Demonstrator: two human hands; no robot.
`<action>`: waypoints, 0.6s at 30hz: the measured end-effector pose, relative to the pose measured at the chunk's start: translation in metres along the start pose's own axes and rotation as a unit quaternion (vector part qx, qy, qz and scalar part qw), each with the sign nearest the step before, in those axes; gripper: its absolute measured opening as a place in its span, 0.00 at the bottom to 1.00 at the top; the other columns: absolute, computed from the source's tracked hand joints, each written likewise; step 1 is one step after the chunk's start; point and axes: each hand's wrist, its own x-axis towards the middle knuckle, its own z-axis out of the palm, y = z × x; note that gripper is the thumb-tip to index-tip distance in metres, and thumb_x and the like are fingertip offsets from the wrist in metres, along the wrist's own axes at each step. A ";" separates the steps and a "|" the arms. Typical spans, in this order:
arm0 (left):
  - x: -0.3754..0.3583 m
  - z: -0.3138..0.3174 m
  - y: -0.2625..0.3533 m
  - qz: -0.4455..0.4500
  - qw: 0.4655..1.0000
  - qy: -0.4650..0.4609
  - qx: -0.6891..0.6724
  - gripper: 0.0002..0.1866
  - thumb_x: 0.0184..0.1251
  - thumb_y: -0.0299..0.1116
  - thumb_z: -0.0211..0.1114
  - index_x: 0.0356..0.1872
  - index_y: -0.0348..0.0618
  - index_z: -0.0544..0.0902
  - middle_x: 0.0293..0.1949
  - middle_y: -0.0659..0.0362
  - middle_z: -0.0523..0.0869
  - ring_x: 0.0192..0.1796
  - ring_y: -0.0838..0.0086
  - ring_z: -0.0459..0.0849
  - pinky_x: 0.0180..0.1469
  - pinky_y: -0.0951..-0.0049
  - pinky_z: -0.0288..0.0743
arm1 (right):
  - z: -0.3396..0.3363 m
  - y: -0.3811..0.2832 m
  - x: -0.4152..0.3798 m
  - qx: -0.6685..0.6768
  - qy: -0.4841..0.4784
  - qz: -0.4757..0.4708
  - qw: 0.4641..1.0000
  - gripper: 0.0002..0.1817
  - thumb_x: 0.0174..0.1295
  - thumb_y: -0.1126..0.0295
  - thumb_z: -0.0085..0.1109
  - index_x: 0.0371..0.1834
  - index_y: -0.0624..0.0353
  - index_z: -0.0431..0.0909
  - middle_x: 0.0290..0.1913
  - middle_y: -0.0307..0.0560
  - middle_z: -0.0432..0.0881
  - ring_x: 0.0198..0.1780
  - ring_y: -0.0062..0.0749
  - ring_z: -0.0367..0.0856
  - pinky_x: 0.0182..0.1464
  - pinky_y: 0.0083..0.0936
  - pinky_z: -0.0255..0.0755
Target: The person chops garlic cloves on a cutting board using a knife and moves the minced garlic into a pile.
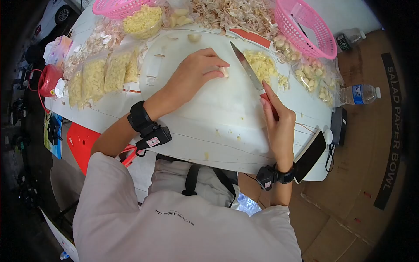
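Between the thumb and fingers of my left hand [198, 72] is a garlic clove [225, 72], held over the white cutting board [196, 113]. My right hand [278, 115] is wrapped round the red handle of a knife [248, 65], its blade pointing up and to the left. Chopped garlic [261, 64] lies in a pile just right of the blade. A lone clove [194, 38] rests near the board's far edge. Small garlic bits are scattered on the board nearer to me.
Bags of chopped garlic [93, 78] lie at the left. A tub of chopped garlic [143, 24], garlic skins [231, 15] and a pink basket [321, 32] stand at the back. Bagged cloves [310, 76], a bottle [360, 94] and a phone [310, 156] are at the right.
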 end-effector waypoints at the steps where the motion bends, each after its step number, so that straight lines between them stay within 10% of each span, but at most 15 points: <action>1: 0.000 0.001 -0.002 -0.002 1.000 0.000 -0.013 0.10 0.66 0.25 0.66 0.46 0.38 0.87 0.44 0.53 0.85 0.47 0.62 0.84 0.53 0.67 0.75 | 0.000 0.000 0.000 0.001 0.004 -0.002 1.000 0.22 0.68 0.73 0.61 0.66 0.55 0.77 0.41 0.60 0.88 0.38 0.43 0.89 0.43 0.28 0.79; 18: -0.001 0.000 0.004 0.057 0.995 0.017 0.076 0.08 0.58 0.28 0.71 0.39 0.44 0.86 0.42 0.58 0.81 0.49 0.62 0.81 0.52 0.66 0.75 | 0.002 0.001 0.000 0.020 0.016 -0.003 1.000 0.23 0.67 0.75 0.61 0.66 0.56 0.77 0.41 0.61 0.87 0.39 0.45 0.89 0.44 0.30 0.79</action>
